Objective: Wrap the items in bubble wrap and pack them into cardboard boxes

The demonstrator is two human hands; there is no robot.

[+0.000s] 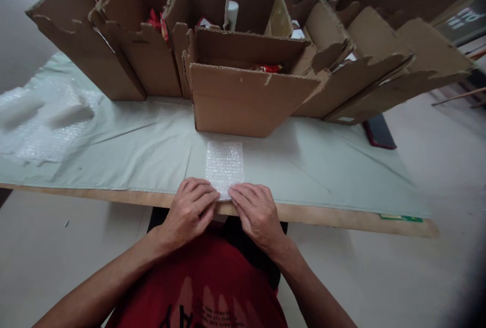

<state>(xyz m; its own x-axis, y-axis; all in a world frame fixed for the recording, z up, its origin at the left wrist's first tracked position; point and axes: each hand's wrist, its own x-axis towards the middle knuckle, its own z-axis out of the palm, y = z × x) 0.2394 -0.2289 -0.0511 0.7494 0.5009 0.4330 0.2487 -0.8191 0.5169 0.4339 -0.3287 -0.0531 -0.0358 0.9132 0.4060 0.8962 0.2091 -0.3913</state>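
A small clear sheet of bubble wrap [224,162] lies flat on the pale green cloth at the table's near edge. My left hand [189,210] rests on its near left corner, fingers curled and pressed onto the sheet. My right hand [256,212] rests on its near right corner in the same way. The fingertips of both hands almost meet over the sheet's near edge. What lies under the fingers is hidden.
An open cardboard box [243,97] with red packets inside stands just behind the sheet. Several more open boxes [125,44] line the back, some with bottles. A pile of bubble wrap [45,120] lies at the left. A dark red flat object [378,133] lies at the right.
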